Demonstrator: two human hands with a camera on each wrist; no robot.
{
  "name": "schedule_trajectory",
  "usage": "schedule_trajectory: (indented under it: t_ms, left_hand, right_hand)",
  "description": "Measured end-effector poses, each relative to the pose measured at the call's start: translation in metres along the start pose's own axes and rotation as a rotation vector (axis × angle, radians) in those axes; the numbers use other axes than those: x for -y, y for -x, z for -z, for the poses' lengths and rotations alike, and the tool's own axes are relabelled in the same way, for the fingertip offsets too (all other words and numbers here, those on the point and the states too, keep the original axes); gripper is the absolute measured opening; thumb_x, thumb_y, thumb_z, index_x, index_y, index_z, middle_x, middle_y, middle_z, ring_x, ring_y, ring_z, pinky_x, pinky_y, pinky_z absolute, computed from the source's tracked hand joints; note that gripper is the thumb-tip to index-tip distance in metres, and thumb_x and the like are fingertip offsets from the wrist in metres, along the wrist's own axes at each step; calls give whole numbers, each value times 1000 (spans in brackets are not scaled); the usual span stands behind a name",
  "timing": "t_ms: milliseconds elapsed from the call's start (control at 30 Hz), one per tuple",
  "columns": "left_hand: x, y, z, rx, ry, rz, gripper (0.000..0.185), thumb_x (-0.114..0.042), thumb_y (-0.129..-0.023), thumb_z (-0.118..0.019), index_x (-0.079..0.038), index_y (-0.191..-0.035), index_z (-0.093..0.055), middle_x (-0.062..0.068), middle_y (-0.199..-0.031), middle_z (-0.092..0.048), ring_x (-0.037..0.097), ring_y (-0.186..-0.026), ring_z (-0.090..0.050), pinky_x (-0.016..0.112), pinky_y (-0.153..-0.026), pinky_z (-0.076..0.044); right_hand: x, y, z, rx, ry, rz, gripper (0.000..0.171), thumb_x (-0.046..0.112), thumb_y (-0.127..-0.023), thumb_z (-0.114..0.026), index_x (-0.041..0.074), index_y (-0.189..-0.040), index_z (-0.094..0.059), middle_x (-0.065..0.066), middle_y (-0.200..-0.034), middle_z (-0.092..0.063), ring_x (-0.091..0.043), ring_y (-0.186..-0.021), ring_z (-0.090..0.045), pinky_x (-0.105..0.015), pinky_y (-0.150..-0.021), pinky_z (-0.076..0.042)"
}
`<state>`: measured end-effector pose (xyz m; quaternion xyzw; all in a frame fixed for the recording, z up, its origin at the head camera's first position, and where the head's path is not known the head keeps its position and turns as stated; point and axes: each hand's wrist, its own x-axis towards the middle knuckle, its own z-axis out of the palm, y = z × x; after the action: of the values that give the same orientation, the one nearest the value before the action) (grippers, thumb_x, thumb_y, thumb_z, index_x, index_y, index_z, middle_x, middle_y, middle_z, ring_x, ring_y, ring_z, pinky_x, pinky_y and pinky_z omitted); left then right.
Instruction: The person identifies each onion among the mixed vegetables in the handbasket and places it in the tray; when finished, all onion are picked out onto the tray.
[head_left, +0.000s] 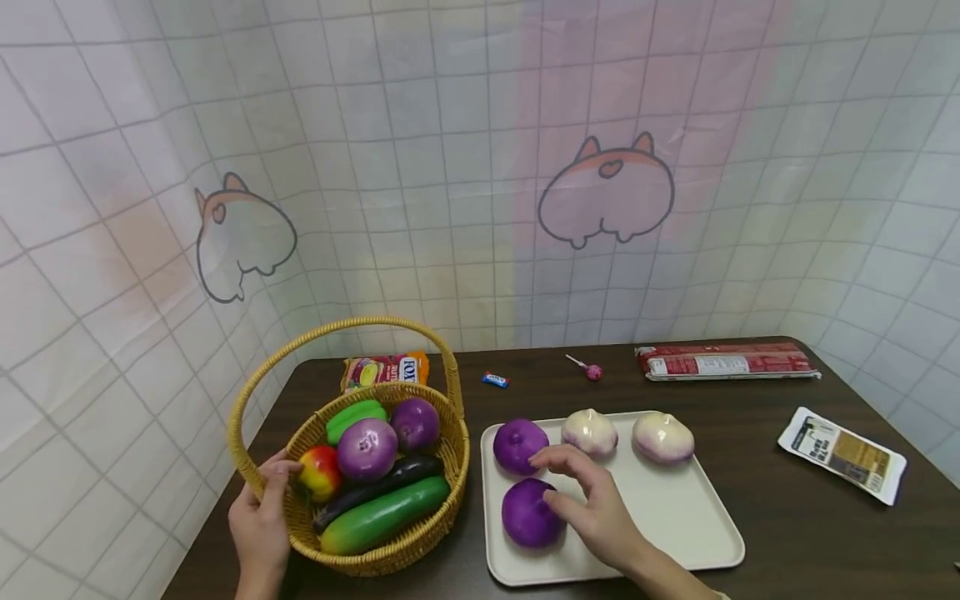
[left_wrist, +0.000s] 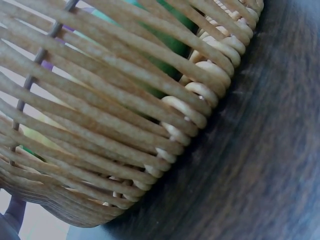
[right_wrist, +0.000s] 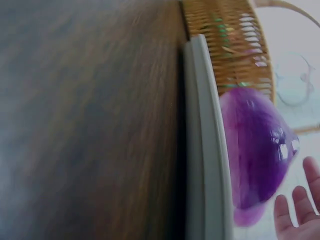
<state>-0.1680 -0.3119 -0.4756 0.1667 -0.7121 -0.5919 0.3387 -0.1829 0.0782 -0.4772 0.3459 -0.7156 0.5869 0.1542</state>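
At the left of the head view, my left hand (head_left: 258,512) grips the rim of a wicker basket (head_left: 375,569) beside the foot of its hoop handle. The basket holds two purple onions (head_left: 367,450), a red-yellow fruit (head_left: 321,473), a dark eggplant (head_left: 397,477), a green cucumber (head_left: 386,515) and a light green vegetable (head_left: 357,419). My right hand (head_left: 592,508), thumb and fingers spread in a loose curve, is over the front purple onion (right_wrist: 260,150) on the white tray (head_left: 660,517). Another purple onion (head_left: 519,446) sits behind it.
Two white-and-purple turnips (head_left: 590,433) lie on the tray's far side. Behind stand a candy bag (head_left: 386,372), a small blue wrapped candy (head_left: 496,380), a lollipop (head_left: 593,372) and a long red package (head_left: 727,363). A white-edged snack packet (head_left: 843,454) lies at right.
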Motion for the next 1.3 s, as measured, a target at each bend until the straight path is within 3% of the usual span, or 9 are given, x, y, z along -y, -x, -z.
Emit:
schedule_trajectory:
  t_ms: [233,333,500,633,733,967,1133,1300]
  left_hand:
    - [3,-1,0,3,1,-27,33,-26,-98,-61,6,-99,-70,-9,-110,-68,4,-101,-58,11,-77,-42]
    - [3,-1,0,6,13,-34,33,-25,-98,-61,7,-99,-70,-8,-109,-68,3,-103,-58,12,-78,-42]
    - [2,-1,3,-15,58,-38,32,-23,-98,-61,9,-98,-68,-8,-107,-69,4,-103,-58,12,-79,-42]
    - [3,1,2,-5,62,-60,31,-21,-99,-60,10,-97,-68,-7,-106,-69,5,-105,-58,11,-82,-42]
    - [3,0,-1,4,91,-73,30,-17,-98,-60,11,-95,-67,-4,-103,-71,8,-107,-60,11,-85,-44]
    - [2,0,-4,8,165,-79,28,-13,-97,-61,14,-94,-63,-5,-95,-73,10,-107,-60,13,-86,-44]
    - [0,0,-5,15,204,-89,26,-9,-97,-60,16,-94,-60,-9,-86,-73,10,-107,-61,14,-86,-45]
    - [1,0,-4,5,178,-85,25,-11,-96,-62,14,-93,-62,-9,-88,-72,9,-106,-60,12,-86,-44]
  right_hand:
    - [17,-22,-33,40,74,137,38,-6,-77,-66,14,-110,-63,-4,-114,-64,-21,-110,-60,-27,-100,-43]
    - [24,-35,-50,46,73,146,32,-4,-80,-67,13,-107,-64,-4,-113,-65,-21,-109,-60,-31,-99,-45]
    - [35,-62,-83,140,9,-17,28,3,-86,-67,19,-109,-64,4,-117,-62,-15,-113,-58,-36,-98,-48]
    - [35,-76,-108,185,-19,-119,26,6,-87,-67,13,-113,-64,-1,-121,-60,-15,-112,-56,-37,-94,-50]
    - [32,-81,-123,172,-3,-131,29,5,-86,-66,8,-115,-63,-5,-123,-59,-15,-113,-56,-36,-93,-51]
    - [28,-100,-149,108,30,-119,38,10,-85,-71,10,-121,-59,-1,-123,-57,-22,-109,-58,-34,-94,-50]
    - [25,-109,-156,129,-3,-184,43,15,-85,-73,10,-125,-57,-2,-125,-53,-21,-112,-57,-36,-95,-51]
    - [22,-113,-157,169,10,-233,55,19,-85,-75,14,-135,-54,-2,-135,-51,-21,-116,-56,-38,-97,-50]
